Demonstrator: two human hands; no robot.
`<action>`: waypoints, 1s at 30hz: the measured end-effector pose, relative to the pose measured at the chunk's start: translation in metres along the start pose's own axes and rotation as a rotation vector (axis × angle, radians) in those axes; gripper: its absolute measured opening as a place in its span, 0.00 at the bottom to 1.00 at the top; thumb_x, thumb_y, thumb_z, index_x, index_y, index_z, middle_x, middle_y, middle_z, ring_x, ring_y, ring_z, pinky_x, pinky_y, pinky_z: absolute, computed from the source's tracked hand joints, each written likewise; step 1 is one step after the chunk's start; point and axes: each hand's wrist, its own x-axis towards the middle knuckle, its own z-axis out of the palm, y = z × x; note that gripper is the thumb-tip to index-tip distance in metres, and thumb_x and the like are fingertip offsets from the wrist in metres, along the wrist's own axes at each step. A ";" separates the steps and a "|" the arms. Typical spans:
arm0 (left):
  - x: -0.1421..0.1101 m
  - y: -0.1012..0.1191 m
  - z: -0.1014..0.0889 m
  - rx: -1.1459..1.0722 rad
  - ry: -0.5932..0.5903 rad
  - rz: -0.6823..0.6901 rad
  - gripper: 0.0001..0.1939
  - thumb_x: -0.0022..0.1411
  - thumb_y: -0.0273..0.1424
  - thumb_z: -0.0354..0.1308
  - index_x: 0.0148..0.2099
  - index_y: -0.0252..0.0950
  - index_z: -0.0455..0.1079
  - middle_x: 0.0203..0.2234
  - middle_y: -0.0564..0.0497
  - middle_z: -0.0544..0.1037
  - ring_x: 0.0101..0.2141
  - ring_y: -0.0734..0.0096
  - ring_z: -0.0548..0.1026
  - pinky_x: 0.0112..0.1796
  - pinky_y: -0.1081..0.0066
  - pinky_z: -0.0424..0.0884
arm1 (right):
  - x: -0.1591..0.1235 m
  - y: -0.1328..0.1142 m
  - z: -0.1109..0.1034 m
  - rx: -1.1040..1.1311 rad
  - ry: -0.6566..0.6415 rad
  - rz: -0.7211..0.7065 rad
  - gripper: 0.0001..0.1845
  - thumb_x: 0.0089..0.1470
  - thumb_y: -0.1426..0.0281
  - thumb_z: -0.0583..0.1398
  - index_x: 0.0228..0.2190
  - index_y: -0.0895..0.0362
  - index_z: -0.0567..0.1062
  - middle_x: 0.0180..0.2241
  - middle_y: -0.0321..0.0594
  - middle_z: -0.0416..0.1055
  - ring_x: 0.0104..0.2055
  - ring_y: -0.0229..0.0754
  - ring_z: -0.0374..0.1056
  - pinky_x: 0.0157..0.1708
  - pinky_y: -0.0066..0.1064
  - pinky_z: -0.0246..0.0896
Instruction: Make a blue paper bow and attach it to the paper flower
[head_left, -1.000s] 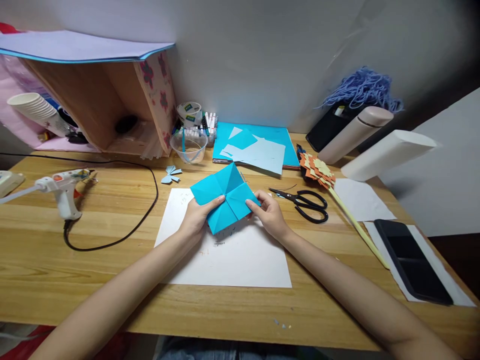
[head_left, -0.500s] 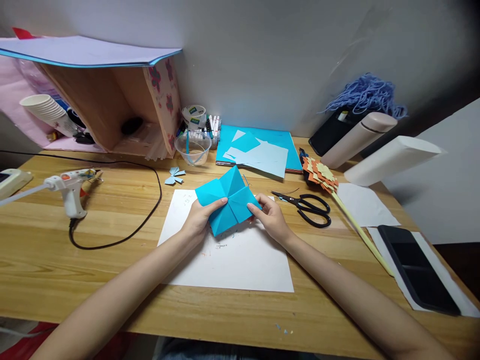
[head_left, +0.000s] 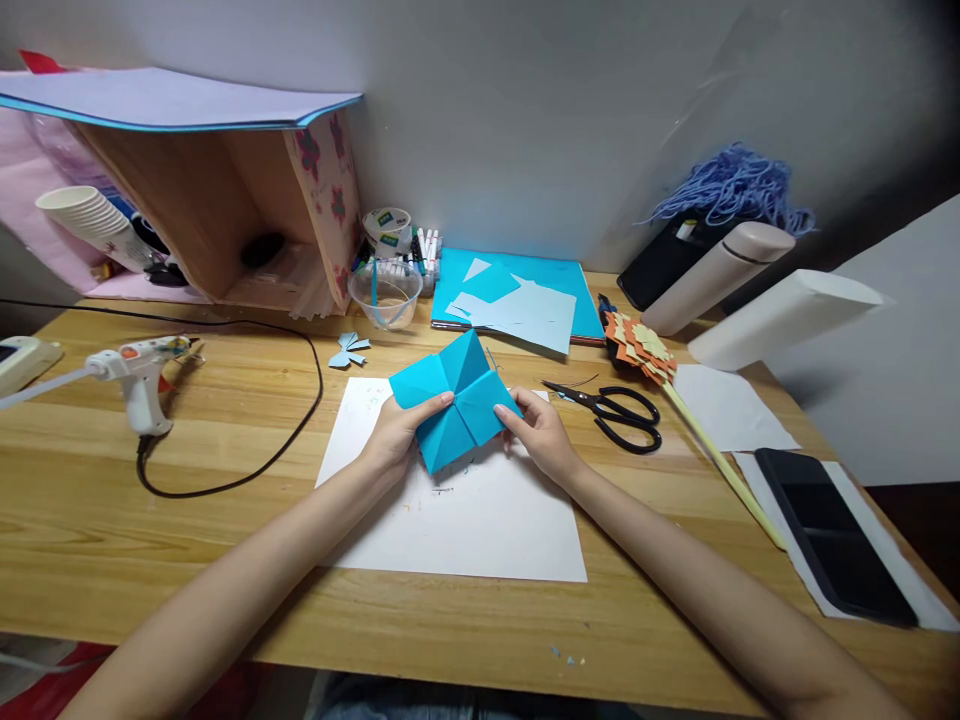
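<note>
A creased blue sheet of paper (head_left: 454,445) is held up over a marked white sheet (head_left: 450,550) on the wooden table. Its folds run out from the middle. My left hand (head_left: 394,440) grips its left side, thumb pressed on the centre and the other fingers hidden beneath. With thumb and fingers, my right hand (head_left: 541,432) pinches the right corner. Black-handled scissors (head_left: 615,410) lie just right of my right hand. To the left, a small light-blue paper bow (head_left: 349,350) rests on the table.
A white glue gun (head_left: 142,385) with a looping black cord stands at left. Behind are an open cardboard box (head_left: 322,200), a clear plastic bowl (head_left: 386,297) and blue papers (head_left: 555,275). At right lie a paper flower (head_left: 637,345) and a phone (head_left: 836,535).
Both hands keep the same hold on the blue paper, with hardly any movement. The whole view has shifted very slightly.
</note>
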 end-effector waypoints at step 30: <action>-0.014 0.008 0.012 -0.191 -0.402 -0.158 0.31 0.54 0.52 0.55 0.52 0.35 0.68 0.48 0.40 0.74 0.52 0.53 0.69 0.50 0.58 0.65 | 0.000 -0.003 -0.024 -0.959 0.101 -0.755 0.18 0.58 0.74 0.54 0.47 0.45 0.73 0.52 0.33 0.68 0.57 0.43 0.62 0.54 0.40 0.59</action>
